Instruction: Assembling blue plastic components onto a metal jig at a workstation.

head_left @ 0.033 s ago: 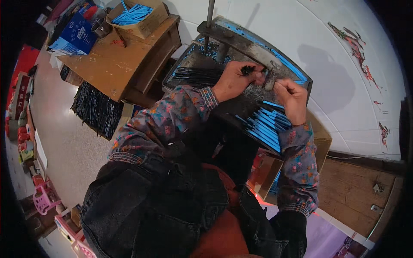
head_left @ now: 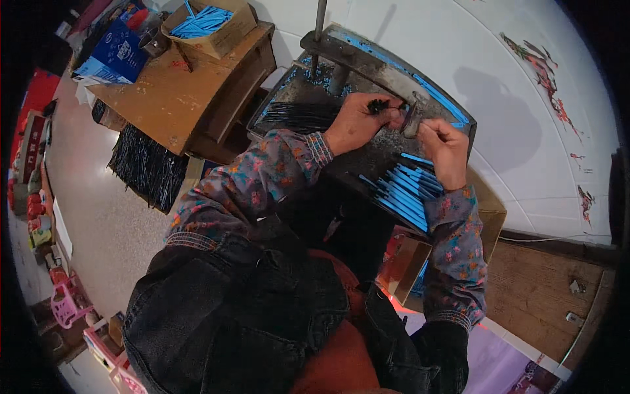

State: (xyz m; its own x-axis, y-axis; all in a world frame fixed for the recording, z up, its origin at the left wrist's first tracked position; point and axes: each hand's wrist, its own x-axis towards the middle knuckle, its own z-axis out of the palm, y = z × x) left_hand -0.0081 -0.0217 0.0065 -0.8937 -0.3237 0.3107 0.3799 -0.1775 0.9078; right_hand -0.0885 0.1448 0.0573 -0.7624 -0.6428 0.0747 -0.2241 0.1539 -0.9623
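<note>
My left hand [head_left: 357, 123] is closed around a small bundle of thin black sticks [head_left: 378, 104], held over a dark metal work tray [head_left: 367, 62]. My right hand [head_left: 446, 150] is just to its right and pinches a thin grey piece [head_left: 411, 119] close to the bundle's tip. A row of blue sticks [head_left: 405, 189] lies on the tray below my right wrist. A loose heap of black sticks [head_left: 296, 115] lies on the tray left of my left hand. Both forearms wear flower-patterned sleeves.
A wooden table [head_left: 167, 98] stands to the left with a cardboard box of blue sticks [head_left: 209, 23] and a blue carton [head_left: 115, 51]. A black stick bundle [head_left: 147, 167] hangs below it. An open cardboard box [head_left: 410, 269] sits under the tray. A pink stool [head_left: 65, 305] is on the floor.
</note>
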